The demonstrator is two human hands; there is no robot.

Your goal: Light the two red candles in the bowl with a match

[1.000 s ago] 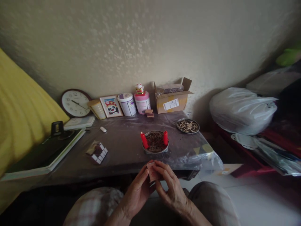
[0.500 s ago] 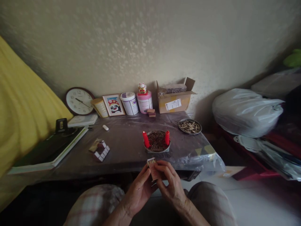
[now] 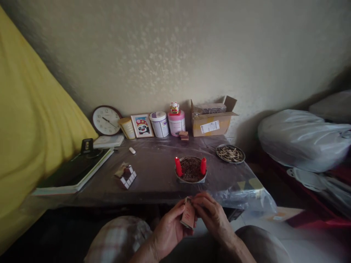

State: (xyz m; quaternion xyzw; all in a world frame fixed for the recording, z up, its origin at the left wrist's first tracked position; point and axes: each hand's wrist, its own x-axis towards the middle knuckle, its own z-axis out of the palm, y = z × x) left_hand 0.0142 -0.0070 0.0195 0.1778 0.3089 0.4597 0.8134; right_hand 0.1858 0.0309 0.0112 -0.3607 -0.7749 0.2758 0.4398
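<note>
My left hand (image 3: 169, 229) grips a small matchbox (image 3: 188, 216) just in front of the table's near edge, above my lap. My right hand (image 3: 212, 215) is closed at the top of the box, its fingertips pinching there; what they pinch is too small to make out. Just beyond, on the table, stands a metal bowl (image 3: 191, 179) filled with dark grains, with two red candles in it. The left candle (image 3: 178, 166) burns with a small flame; the right candle (image 3: 203, 166) shows none.
A metal dish of matchsticks (image 3: 230, 153) sits to the right of the bowl. A puzzle cube (image 3: 127, 176), books (image 3: 74, 174), a clock (image 3: 106, 120), a framed picture, tins and a cardboard box (image 3: 212, 122) line the plastic-covered table (image 3: 153, 164). White bags (image 3: 301, 138) lie right, yellow fabric left.
My view has shifted left and slightly up, so the table sits further right in frame. The matchbox has tilted and moved lower, and my right fingers have gone to its top end.
</note>
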